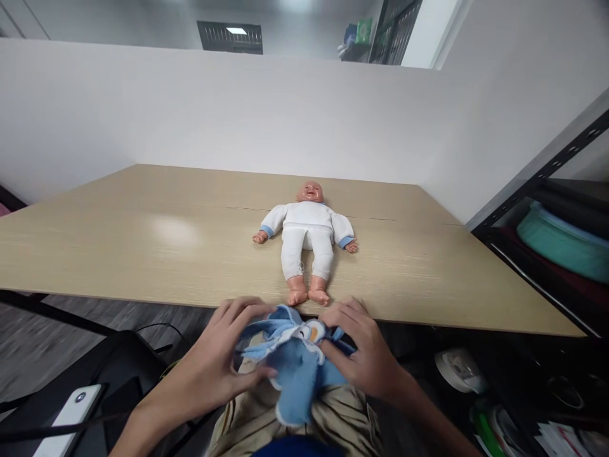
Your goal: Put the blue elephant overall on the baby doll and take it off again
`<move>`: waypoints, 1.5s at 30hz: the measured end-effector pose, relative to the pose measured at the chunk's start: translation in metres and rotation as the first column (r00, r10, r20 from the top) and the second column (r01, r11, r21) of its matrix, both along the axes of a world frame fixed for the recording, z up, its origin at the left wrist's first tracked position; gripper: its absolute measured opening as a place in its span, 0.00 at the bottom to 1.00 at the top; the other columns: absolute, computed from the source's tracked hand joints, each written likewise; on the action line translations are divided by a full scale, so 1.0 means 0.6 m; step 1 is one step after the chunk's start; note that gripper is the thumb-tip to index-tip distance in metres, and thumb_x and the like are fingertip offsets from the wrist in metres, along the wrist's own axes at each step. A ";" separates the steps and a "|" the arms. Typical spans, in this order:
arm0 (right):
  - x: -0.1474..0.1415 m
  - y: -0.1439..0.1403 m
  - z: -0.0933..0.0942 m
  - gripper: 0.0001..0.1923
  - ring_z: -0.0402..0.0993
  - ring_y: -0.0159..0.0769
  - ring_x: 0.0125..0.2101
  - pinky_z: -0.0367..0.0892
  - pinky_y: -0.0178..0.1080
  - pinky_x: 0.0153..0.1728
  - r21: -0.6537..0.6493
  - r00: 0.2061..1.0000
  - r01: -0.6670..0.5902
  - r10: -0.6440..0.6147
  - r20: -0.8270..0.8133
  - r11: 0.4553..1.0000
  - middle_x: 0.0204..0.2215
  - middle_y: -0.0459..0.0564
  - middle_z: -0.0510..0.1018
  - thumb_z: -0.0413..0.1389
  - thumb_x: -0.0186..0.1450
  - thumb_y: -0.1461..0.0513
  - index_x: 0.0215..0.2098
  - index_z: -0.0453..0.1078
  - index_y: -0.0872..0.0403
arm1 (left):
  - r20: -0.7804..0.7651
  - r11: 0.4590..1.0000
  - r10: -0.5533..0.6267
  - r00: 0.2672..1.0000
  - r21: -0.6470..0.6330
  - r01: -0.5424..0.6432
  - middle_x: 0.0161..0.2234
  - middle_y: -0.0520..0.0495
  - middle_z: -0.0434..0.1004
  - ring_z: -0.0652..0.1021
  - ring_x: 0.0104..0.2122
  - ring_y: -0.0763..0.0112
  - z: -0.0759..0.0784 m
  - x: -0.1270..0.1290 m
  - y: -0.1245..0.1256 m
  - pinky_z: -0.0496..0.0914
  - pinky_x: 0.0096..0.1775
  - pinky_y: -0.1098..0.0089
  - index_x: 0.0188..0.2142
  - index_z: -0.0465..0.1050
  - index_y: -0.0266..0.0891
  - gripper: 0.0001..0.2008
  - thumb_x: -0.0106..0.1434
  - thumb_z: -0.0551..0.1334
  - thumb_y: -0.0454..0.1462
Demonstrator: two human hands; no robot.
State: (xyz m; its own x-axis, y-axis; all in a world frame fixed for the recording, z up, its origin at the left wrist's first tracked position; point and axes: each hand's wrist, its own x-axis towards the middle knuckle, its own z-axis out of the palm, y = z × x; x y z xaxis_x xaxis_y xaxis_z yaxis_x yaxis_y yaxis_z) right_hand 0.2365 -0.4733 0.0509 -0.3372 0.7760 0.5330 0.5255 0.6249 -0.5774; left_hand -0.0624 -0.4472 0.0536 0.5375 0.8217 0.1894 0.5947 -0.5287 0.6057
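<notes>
A baby doll (307,238) in a white suit with blue cuffs lies on its back on the wooden table (143,235), feet toward me near the front edge. Below the table edge, over my lap, both hands grip a small blue garment (295,365) with white trim. My left hand (223,355) holds its left side, thumb across the fabric. My right hand (364,346) pinches its right side near a round patch.
White partition walls stand behind and to the right of the table. A black metal shelf (547,184) on the right holds a teal tub (566,244). A phone (71,419) lies at lower left. Clutter and tape rolls sit on the floor at lower right.
</notes>
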 end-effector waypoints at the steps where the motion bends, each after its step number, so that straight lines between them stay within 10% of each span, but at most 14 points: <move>1: -0.001 0.013 0.023 0.07 0.74 0.43 0.42 0.66 0.46 0.47 0.023 1.000 -0.018 0.018 0.003 1.000 0.38 0.47 0.82 0.62 0.69 0.67 0.41 0.71 0.49 | 0.033 0.999 -0.041 0.999 0.007 0.040 0.67 0.43 0.71 0.71 0.66 0.48 0.013 0.014 0.006 0.72 0.64 0.53 0.67 0.69 0.57 0.37 0.61 0.76 0.50; 7: 0.020 0.098 0.123 0.07 0.72 0.39 0.36 0.65 0.45 0.45 0.071 0.992 -0.076 0.069 0.102 0.995 0.33 0.44 0.77 0.65 0.70 0.61 0.42 0.71 0.49 | 0.286 0.993 -0.066 0.956 -0.071 0.090 0.48 0.47 0.83 0.80 0.48 0.58 0.067 0.092 0.077 0.75 0.54 0.60 0.48 0.79 0.47 0.10 0.73 0.66 0.47; 12: 0.067 0.174 0.177 0.09 0.74 0.43 0.44 0.69 0.50 0.53 0.112 0.976 -0.135 0.112 0.187 0.985 0.39 0.48 0.78 0.65 0.72 0.54 0.39 0.74 0.49 | 0.324 0.980 -0.144 0.935 -0.087 0.181 0.39 0.48 0.82 0.79 0.39 0.62 0.139 0.109 0.165 0.75 0.42 0.66 0.43 0.81 0.44 0.12 0.73 0.65 0.48; 17: 0.098 0.249 0.216 0.08 0.72 0.51 0.62 0.46 0.66 0.75 0.228 0.985 -0.083 0.044 0.169 0.970 0.57 0.47 0.80 0.66 0.70 0.52 0.39 0.81 0.46 | 0.284 0.891 -0.379 0.881 -0.144 0.430 0.43 0.50 0.85 0.82 0.41 0.63 0.208 0.123 0.262 0.78 0.43 0.68 0.50 0.83 0.46 0.12 0.69 0.70 0.45; 20: 0.115 0.292 0.225 0.10 0.72 0.51 0.65 0.57 0.62 0.73 0.111 0.994 -0.082 0.073 0.079 0.990 0.60 0.47 0.80 0.66 0.71 0.51 0.44 0.83 0.47 | 0.306 0.893 -0.382 0.872 -0.120 0.434 0.44 0.50 0.85 0.84 0.43 0.61 0.227 0.138 0.311 0.80 0.45 0.67 0.51 0.83 0.45 0.15 0.66 0.73 0.45; 26: 0.149 0.375 0.196 0.28 0.84 0.49 0.51 0.80 0.47 0.53 -0.503 0.955 -0.273 0.296 -0.035 0.820 0.48 0.49 0.87 0.75 0.59 0.49 0.53 0.82 0.51 | 0.311 0.894 -0.369 0.876 -0.140 0.427 0.32 0.51 0.79 0.80 0.32 0.68 0.233 0.156 0.391 0.78 0.35 0.72 0.47 0.80 0.41 0.16 0.66 0.73 0.48; 34: 0.167 0.437 0.131 0.26 0.84 0.48 0.49 0.78 0.41 0.48 -0.474 0.879 -0.433 0.242 -0.411 0.766 0.48 0.52 0.87 0.77 0.59 0.53 0.52 0.81 0.53 | 0.378 0.766 -0.514 0.770 -0.202 0.611 0.32 0.50 0.79 0.80 0.33 0.67 0.183 0.150 0.501 0.77 0.37 0.70 0.43 0.77 0.39 0.15 0.64 0.76 0.45; 40: 0.157 0.457 0.119 0.37 0.84 0.48 0.48 0.80 0.40 0.45 -0.714 0.896 -0.429 0.359 -0.260 0.553 0.49 0.52 0.87 0.78 0.56 0.50 0.60 0.78 0.51 | 0.520 0.753 -0.500 0.693 -0.134 0.644 0.47 0.44 0.83 0.82 0.50 0.59 0.164 0.190 0.510 0.76 0.55 0.62 0.51 0.78 0.39 0.18 0.67 0.73 0.45; 45: 0.135 0.447 0.128 0.28 0.81 0.49 0.55 0.76 0.42 0.56 -0.615 0.860 -0.488 0.461 -0.218 0.620 0.50 0.51 0.86 0.75 0.60 0.50 0.56 0.82 0.51 | 0.429 0.811 -0.449 0.784 -0.173 0.559 0.47 0.44 0.82 0.81 0.49 0.60 0.168 0.190 0.504 0.76 0.53 0.65 0.50 0.78 0.39 0.18 0.67 0.74 0.45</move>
State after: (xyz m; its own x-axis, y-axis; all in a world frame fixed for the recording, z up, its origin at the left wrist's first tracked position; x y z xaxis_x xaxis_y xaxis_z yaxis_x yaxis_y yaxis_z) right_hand 0.3174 -0.2053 0.1280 -0.7474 0.6643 0.0008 0.2325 0.2627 -0.9364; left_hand 0.0517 -0.1450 0.1543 0.8295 0.4959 0.2570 0.0063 -0.4684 0.8835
